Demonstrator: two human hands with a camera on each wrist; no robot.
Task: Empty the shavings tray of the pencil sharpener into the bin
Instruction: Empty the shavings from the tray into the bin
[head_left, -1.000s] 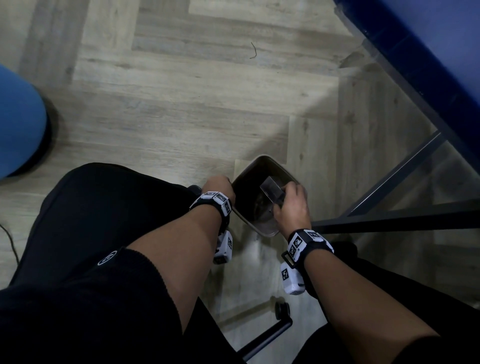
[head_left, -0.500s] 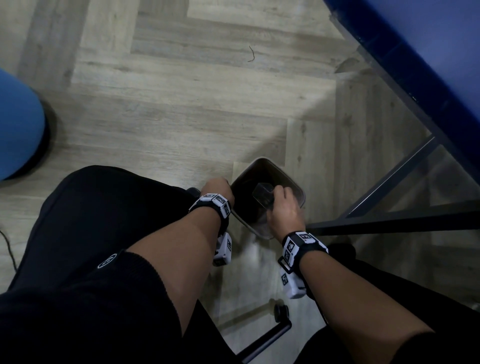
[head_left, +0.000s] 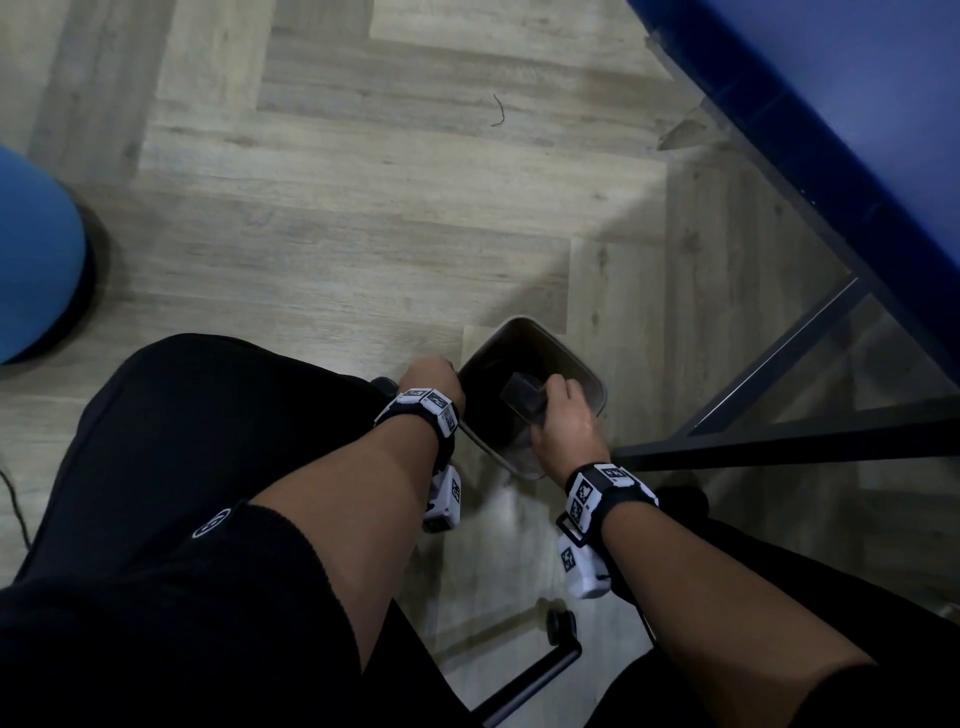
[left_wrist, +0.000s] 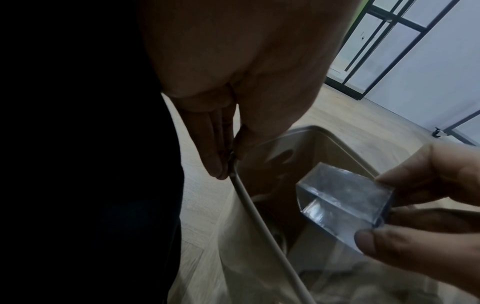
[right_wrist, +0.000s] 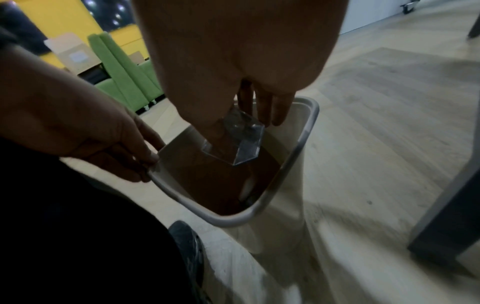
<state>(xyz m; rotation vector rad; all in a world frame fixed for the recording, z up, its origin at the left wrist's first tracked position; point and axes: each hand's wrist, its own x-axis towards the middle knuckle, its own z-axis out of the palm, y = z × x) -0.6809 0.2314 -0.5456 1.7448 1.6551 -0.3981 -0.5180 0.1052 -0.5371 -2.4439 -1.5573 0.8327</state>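
Note:
The clear plastic shavings tray (head_left: 522, 395) (left_wrist: 342, 202) (right_wrist: 237, 142) hangs tipped over the mouth of the bin, pinched between thumb and fingers of my right hand (head_left: 563, 423) (left_wrist: 426, 207) (right_wrist: 249, 107). The beige bin (head_left: 587, 382) (left_wrist: 335, 139) (right_wrist: 303, 131) stands tilted on the wooden floor between my knees, its inside dark. My left hand (head_left: 434, 379) (left_wrist: 221, 152) (right_wrist: 109, 144) grips the bin's near-left rim, thumb inside and fingers outside. In the left wrist view the tray's open side faces down and left into the bin.
A blue table top (head_left: 831, 119) with dark metal legs (head_left: 779, 441) stands at the right, close to the bin. An office chair's wheel and base arm (head_left: 558, 631) lie below my hands. A blue round seat (head_left: 31, 254) sits at the far left.
My right hand has moved the tray a little to the left and deeper over the bin's mouth. My left hand has stayed on the rim.

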